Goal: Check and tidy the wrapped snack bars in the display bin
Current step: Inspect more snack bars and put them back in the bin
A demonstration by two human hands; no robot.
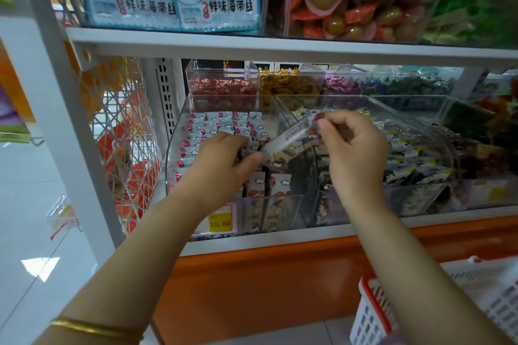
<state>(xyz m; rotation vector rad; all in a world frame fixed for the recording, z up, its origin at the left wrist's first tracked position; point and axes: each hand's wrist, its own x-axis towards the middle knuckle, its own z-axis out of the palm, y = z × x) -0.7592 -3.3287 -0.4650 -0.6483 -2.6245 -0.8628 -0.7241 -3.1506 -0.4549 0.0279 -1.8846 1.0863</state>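
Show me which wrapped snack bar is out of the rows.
The bar held above the display bin, its lower end pinched by the left hand and its upper end by the right hand. The other bars sit in rows inside.

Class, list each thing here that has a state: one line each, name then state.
snack bar, lifted, tilted, held at both ends
left hand, grips the bar's lower end
right hand, pinches the bar's upper end
display bin, open on top
stocked bars, standing in rows inside

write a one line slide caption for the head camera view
Left hand and right hand pinch a wrapped snack bar by its ends over the clear display bin of stacked bars.
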